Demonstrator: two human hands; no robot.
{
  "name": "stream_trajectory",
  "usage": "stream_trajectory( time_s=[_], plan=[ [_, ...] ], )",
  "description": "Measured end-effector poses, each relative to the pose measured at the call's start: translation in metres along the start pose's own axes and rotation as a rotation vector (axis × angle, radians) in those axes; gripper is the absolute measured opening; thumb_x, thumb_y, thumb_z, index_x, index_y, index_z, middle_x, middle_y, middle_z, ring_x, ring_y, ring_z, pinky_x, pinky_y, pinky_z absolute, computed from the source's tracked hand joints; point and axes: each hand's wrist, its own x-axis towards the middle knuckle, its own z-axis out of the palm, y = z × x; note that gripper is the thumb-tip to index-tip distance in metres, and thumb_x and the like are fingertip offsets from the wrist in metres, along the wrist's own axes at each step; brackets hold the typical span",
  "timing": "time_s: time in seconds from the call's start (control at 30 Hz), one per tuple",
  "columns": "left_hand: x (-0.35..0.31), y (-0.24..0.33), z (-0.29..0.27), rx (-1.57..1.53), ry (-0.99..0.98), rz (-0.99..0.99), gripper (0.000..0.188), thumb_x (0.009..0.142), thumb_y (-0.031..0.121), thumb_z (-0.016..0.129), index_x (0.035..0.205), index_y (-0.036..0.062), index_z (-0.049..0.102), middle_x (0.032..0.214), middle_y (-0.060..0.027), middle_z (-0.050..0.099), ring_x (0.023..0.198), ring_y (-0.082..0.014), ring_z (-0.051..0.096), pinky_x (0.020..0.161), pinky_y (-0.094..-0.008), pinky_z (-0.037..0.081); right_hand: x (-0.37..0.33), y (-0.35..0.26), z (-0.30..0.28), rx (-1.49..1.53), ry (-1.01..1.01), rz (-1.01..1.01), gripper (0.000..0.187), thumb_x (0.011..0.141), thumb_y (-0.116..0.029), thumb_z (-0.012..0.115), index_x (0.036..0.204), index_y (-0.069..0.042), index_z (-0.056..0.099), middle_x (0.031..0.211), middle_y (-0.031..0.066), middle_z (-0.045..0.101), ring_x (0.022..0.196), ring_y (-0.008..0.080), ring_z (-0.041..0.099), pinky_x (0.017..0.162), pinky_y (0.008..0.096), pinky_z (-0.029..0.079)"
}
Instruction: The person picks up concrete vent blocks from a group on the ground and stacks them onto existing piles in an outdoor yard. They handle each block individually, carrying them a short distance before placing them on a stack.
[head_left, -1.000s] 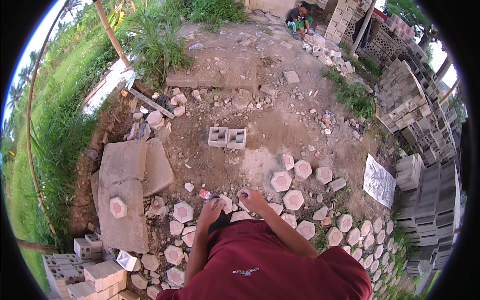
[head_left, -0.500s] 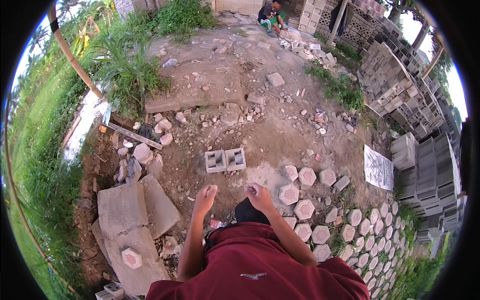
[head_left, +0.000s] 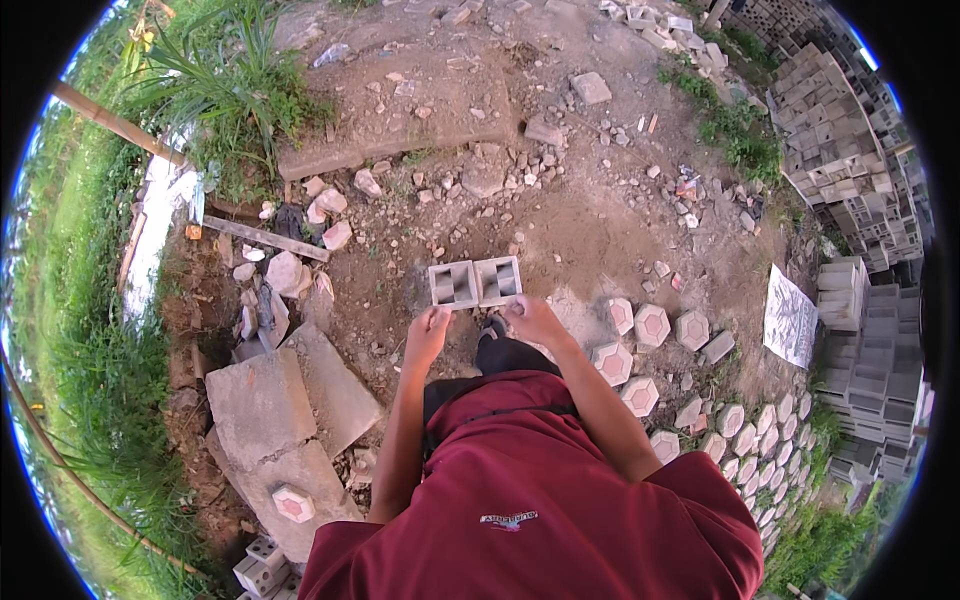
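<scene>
Two grey hollow concrete blocks (head_left: 475,266) stand side by side on the dirt, a seam between them and their cavities facing up. My left hand (head_left: 428,335) is in front of the left block's near corner, its fingers curled closed around nothing I can see. Close to the right block's near corner is my right hand (head_left: 533,321), with its fingers bent in as well. Whether either hand touches a block I cannot tell. Below my right hand a sandalled foot (head_left: 491,328) shows on the ground.
Hexagonal pavers (head_left: 652,325) lie in rows at the right. Broken concrete slabs (head_left: 262,400) are at the left, one bearing a paver. Rubble (head_left: 483,175) and a raised concrete edge (head_left: 400,150) lie ahead. Stacked blocks (head_left: 868,340) and a pale printed sheet (head_left: 790,318) stand farther right.
My view has tipped down and moved nearer the blocks. Both hands have come up to the blocks' near edge. The seated person at the far side is out of view.
</scene>
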Motion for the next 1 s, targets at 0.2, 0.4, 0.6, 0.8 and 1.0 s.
stream_trajectory(
  time_s=[0.2,0.4,0.6,0.8,1.0],
  plan=[
    [0.071,-0.012,0.000,-0.117,0.061,-0.167,0.035,0.093,0.030,0.054,0.103,-0.0025,0.061,0.089,-0.0111,0.068,0.081,-0.0155,0.064,0.073,-0.0271,0.049,0.097,0.053,0.001,-0.173,-0.138,0.071,0.040,0.083,-0.033,0.060,0.101,0.002,0.060,0.089,0.0203,0.066,0.086,0.0367,0.064,0.075,0.0421,0.050],
    [0.126,-0.108,0.028,-0.058,-0.182,-0.344,0.035,0.092,0.031,0.055,0.097,-0.0024,0.062,0.082,-0.0092,0.067,0.078,-0.0155,0.064,0.070,-0.0287,0.050,0.165,0.100,0.038,-0.085,-0.212,0.370,0.038,0.083,-0.030,0.059,0.104,0.002,0.058,0.096,0.0224,0.066,0.092,0.0349,0.064,0.081,0.0412,0.050],
    [0.227,-0.244,0.069,0.191,-0.482,-0.392,0.035,0.092,0.034,0.054,0.094,-0.0003,0.062,0.081,-0.0096,0.066,0.077,-0.0186,0.064,0.070,-0.0317,0.048,0.216,0.228,0.120,-0.170,-0.168,0.458,0.031,0.083,-0.023,0.056,0.100,0.003,0.057,0.097,0.0232,0.063,0.093,0.0378,0.062,0.082,0.0441,0.049],
    [0.357,-0.420,0.104,0.958,-0.575,-0.179,0.037,0.085,0.028,0.057,0.112,0.0028,0.052,0.114,-0.0188,0.057,0.111,-0.0353,0.053,0.092,-0.0479,0.041,0.295,0.427,0.233,-0.788,-0.517,0.089,0.033,0.082,-0.022,0.059,0.105,0.002,0.058,0.104,0.0176,0.059,0.104,0.0331,0.055,0.090,0.0408,0.044],
    [0.407,-0.546,0.119,1.216,-0.641,0.451,0.057,0.089,0.038,0.052,0.134,0.0062,0.041,0.144,-0.0100,0.034,0.137,-0.0228,0.026,0.112,-0.0455,0.018,0.375,0.536,0.301,-1.052,-0.536,-0.320,0.025,0.084,-0.014,0.049,0.100,0.000,0.061,0.108,0.0136,0.059,0.112,0.0281,0.048,0.096,0.0422,0.039]
  ],
)
